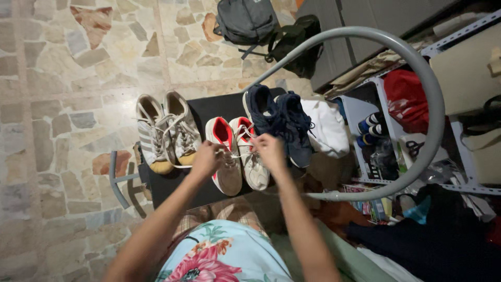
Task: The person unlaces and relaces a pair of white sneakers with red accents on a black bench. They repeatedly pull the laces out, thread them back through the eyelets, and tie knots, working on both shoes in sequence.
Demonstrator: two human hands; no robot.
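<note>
Three pairs of shoes stand on a black stool top (209,109). In the middle is a white pair with red lining (236,156). My left hand (206,159) and my right hand (270,150) are both over this pair, each pinching a white shoelace that runs between them. To the left is a worn cream pair with loose laces (166,130). On the right, a navy blue pair (279,121) sits beside a white cloth (327,128).
A grey curved tube (417,78) arcs over the right side. Behind it a metal shelf (459,36) holds a red bag (404,96) and clutter. A grey backpack (245,21) and a dark bag (297,42) lie on the stone floor (62,68).
</note>
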